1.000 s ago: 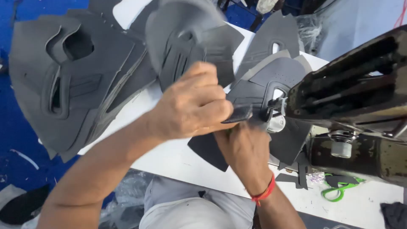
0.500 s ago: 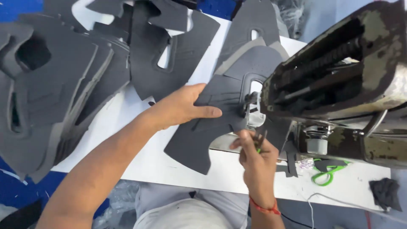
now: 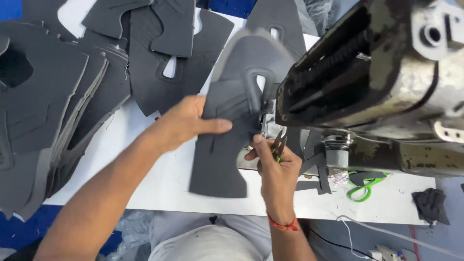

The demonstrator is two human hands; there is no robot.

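**Dark grey shoe-upper panel held at the sewing machine head**

The left hand point(image 3: 181, 123) grips the dark grey cut shoe-upper panel point(image 3: 227, 140) at its left edge, thumb laid flat across the face and fingers curled behind, which keeps the piece spread and steady. The panel lies partly lifted over the white worktable point(image 3: 164, 179), its slotted upper end just beside the worn sewing machine head point(image 3: 367, 72).

The right hand point(image 3: 275, 169) is closed around small thread snips point(image 3: 278, 145), blades pointing up toward the panel's right edge near the needle area; the thumb touches the panel. This hold probably serves trimming at the seam.

Stacks of matching grey panels point(image 3: 53, 111) lie to the left. Green-handled scissors point(image 3: 362, 188) rest under the machine, well apart.
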